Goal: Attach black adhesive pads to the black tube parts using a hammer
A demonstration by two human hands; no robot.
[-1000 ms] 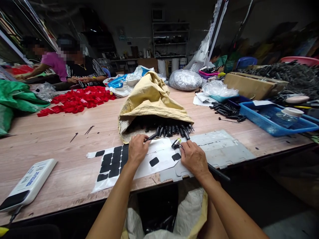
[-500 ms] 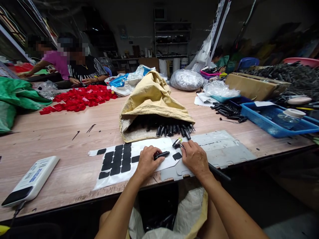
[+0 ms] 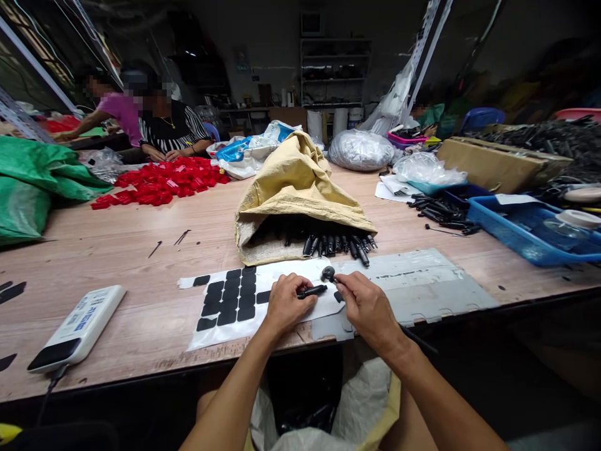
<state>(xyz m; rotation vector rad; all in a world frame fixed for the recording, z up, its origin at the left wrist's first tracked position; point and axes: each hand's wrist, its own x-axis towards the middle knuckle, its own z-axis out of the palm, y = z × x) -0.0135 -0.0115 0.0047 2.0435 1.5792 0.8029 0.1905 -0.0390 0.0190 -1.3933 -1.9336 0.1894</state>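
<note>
My left hand is closed around a short black tube, whose tapered end points right. Pinched in my right hand is a thin rod with a small round black head; a dark handle sticks out behind that hand. I cannot tell what kind of tool it is. Beneath both hands lies a white backing sheet bearing several black rounded-square stickers. One black square shows between the hands, partly hidden by the right one. A grey board lies under the sheet's right end.
Black tubes spill from a tan sack beyond the hands. A white power bank lies left, a blue tray right. Red pieces are heaped near two co-workers. An open sack stands at my lap.
The view has shifted slightly left, so things appear farther right. The rod's round head has turned, now showing its dark side. My right hand partly covers the loose black square.
</note>
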